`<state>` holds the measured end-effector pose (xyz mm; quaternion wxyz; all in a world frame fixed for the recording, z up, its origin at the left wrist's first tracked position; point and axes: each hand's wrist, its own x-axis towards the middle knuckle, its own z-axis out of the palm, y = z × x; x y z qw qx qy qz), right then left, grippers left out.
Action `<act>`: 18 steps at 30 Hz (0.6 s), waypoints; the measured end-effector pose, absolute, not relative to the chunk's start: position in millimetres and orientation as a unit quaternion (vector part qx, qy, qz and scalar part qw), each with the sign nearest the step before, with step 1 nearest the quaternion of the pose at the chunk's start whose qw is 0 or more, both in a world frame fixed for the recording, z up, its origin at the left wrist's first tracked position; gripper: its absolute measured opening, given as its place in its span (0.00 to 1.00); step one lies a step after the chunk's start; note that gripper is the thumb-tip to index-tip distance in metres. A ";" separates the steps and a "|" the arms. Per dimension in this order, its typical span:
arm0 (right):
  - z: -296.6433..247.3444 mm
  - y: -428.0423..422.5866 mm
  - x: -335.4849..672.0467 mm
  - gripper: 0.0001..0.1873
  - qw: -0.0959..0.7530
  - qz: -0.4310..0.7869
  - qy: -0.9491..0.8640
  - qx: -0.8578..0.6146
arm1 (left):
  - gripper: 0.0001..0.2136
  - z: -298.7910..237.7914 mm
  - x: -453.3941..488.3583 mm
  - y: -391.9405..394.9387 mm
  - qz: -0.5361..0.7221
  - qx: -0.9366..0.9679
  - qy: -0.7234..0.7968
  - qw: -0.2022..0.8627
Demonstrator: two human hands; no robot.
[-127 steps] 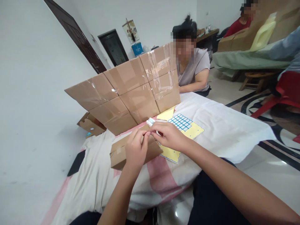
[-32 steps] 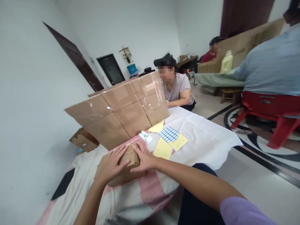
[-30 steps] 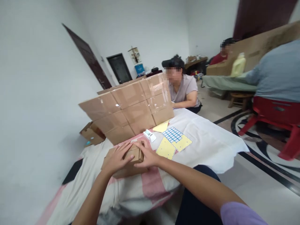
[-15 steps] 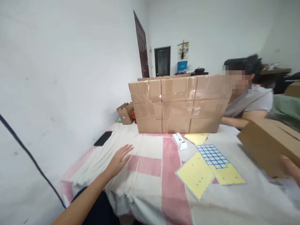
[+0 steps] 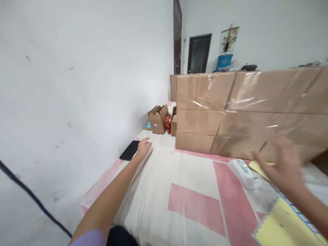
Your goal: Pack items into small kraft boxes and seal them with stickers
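My left hand [image 5: 144, 147] reaches forward over the cloth, fingers stretched out and holding nothing. Just left of it lies a flat black slab that looks like a phone [image 5: 130, 150]. Farther ahead stands an open brown carton [image 5: 158, 120], with a red packet [image 5: 168, 123] beside it. Over on the right, my right hand [image 5: 284, 167] is blurred, its thumb and fingers apart with nothing between them. It is raised in front of a stack of taped cardboard boxes [image 5: 202, 121]. Below and left of that hand sits a small white device [image 5: 244, 174].
Yellow cards [image 5: 284, 223], partly covered by my right arm, lie at the lower right on a pink and white cloth [image 5: 156, 191]. A white wall [image 5: 64, 85] runs along the left, with a dark cable [image 5: 33, 196] hanging before it.
The view has swung left, so the co-worker and the brown box at right are out of sight. My left hand has moved forward beside the black slab. My right hand is away from the box.
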<state>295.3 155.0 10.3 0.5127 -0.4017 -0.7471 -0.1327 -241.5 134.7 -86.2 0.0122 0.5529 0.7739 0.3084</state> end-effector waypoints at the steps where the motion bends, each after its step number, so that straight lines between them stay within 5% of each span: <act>1: 2.9 153.8 240.8 0.33 0.498 -0.099 -0.784 -0.357 | 0.18 -86.9 -251.3 152.2 0.308 0.549 0.777 0.009; 5: -38.8 165.6 38.9 0.25 0.449 0.089 -0.845 -0.276 | 0.18 -89.5 -286.9 219.9 0.309 0.548 0.777 -0.001; 9: -76.2 221.7 -90.5 0.28 0.480 0.263 -0.762 -0.346 | 0.19 -102.9 -318.8 263.5 0.336 0.555 0.761 -0.003; 18: -114.7 323.2 -160.2 0.40 0.479 0.364 -0.699 -0.385 | 0.09 -120.3 -345.8 289.2 0.529 0.483 0.698 -0.002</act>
